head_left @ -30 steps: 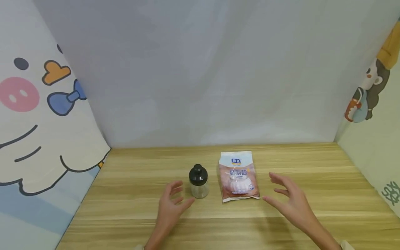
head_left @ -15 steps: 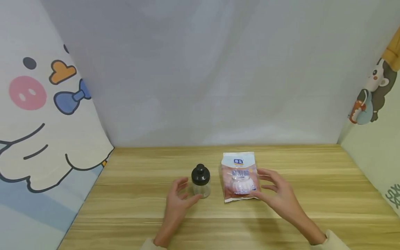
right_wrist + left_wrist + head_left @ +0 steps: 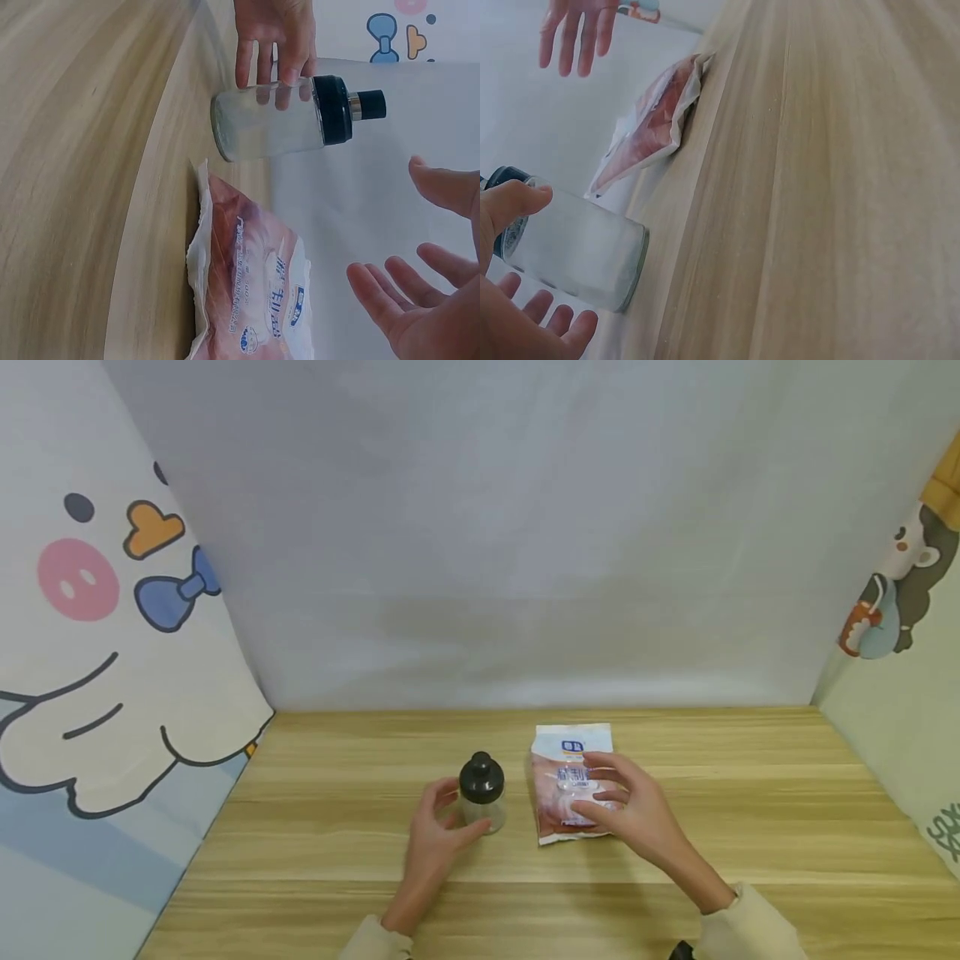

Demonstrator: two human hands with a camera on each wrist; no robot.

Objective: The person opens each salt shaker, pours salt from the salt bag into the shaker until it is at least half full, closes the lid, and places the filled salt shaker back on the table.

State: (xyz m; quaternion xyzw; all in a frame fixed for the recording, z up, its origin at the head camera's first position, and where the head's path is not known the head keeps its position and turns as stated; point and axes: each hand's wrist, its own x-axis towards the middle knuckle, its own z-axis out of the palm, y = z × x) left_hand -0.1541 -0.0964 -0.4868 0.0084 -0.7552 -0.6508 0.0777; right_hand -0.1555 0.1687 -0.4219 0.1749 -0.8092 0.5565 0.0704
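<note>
A clear glass seasoning jar [image 3: 482, 810] with a black knobbed lid stands upright on the wooden table. My left hand [image 3: 437, 835] is around its left side, thumb at the front and fingers behind. From the left wrist, the thumb [image 3: 532, 201] overlaps the jar's upper part, while the loosely bent fingers show a gap to the glass. To the jar's right lies a sealed bag of salt [image 3: 558, 781], pink and white with blue lettering. Over the bag's right part hovers my right hand [image 3: 637, 810], fingers spread and holding nothing; the right wrist view shows it apart from the bag.
The wooden table [image 3: 337, 843] meets a pale grey back wall [image 3: 480, 610]. Cartoon-printed panels [image 3: 150, 693] flank it on the left and right. A small dark object [image 3: 681, 950] shows at the bottom edge beside the right sleeve.
The left hand has moved right and up to the jar, its thumb now overlapping the glass. My right hand has moved left from beside the bag to above it. Jar and bag stay put.
</note>
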